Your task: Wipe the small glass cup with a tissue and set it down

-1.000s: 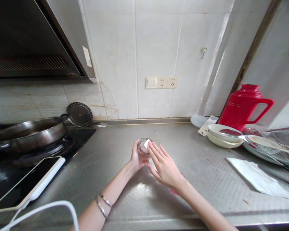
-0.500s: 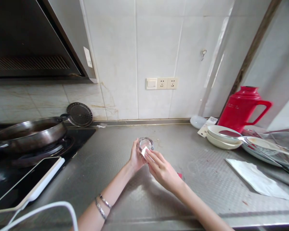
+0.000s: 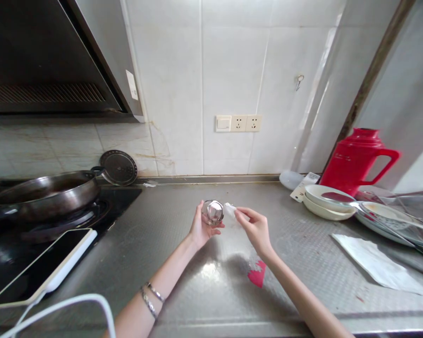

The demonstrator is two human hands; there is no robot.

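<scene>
My left hand (image 3: 201, 230) is wrapped round a small clear glass cup (image 3: 213, 212) above the middle of the steel counter, its round mouth or base turned towards me. Just right of the cup, my right hand (image 3: 255, 228) pinches a crumpled piece of white tissue (image 3: 230, 211). The tissue is close to the cup's edge; whether they touch, I cannot tell. Below my right wrist a red, heart-like flat piece (image 3: 256, 274) with a ragged pale edge lies on the counter.
To the left, a pan (image 3: 45, 195) sits on the black stove, with a corded white phone (image 3: 42, 267) in front. On the right are a red thermos (image 3: 354, 159), stacked bowls (image 3: 326, 213), a plate (image 3: 391, 225) with utensils, and a white paper sheet (image 3: 377, 265).
My right hand has drawn the tissue away from the cup, to the right and slightly up. The cup has turned in my left hand. More of the red piece now shows.
</scene>
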